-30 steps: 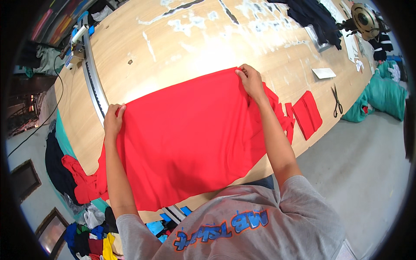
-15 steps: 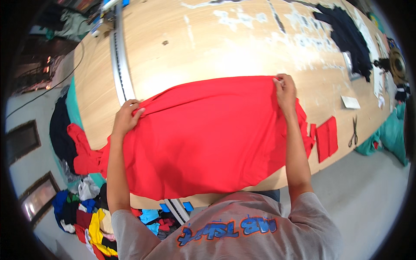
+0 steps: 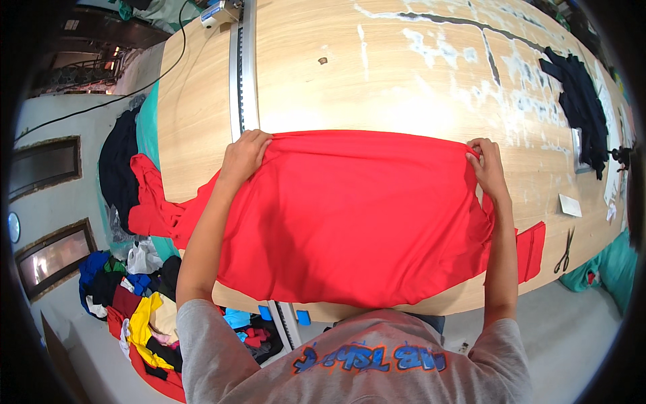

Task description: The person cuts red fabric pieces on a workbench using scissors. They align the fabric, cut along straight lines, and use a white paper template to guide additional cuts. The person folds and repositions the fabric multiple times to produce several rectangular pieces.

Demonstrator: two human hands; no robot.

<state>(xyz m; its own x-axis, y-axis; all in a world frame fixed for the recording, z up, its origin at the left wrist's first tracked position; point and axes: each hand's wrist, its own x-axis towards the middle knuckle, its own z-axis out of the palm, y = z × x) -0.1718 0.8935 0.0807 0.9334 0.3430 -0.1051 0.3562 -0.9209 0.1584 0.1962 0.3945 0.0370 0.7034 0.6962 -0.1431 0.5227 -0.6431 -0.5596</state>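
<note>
A wide piece of red fabric (image 3: 363, 215) stretches between my two hands over the wooden table (image 3: 323, 87), its near edge hanging by the table's front. My left hand (image 3: 246, 156) pinches its far left corner, close to the end of a metal rail (image 3: 242, 74). At the far right corner, my right hand (image 3: 486, 161) grips the same fabric between thumb and fingers. The far edge runs nearly straight between the hands. More red cloth (image 3: 151, 198) trails off to the left over the table's side.
Folded red pieces (image 3: 531, 252) and black scissors (image 3: 566, 250) lie at the right, near a white card (image 3: 569, 205). A dark garment (image 3: 580, 108) rests at the far right. Mixed coloured cloth (image 3: 138, 310) is heaped on the floor at left. A cable (image 3: 121, 101) crosses the upper left.
The view has shifted, so the table appears further right. My left hand has moved up, away from me, with its corner, and the fabric's far edge is now straighter and more level.
</note>
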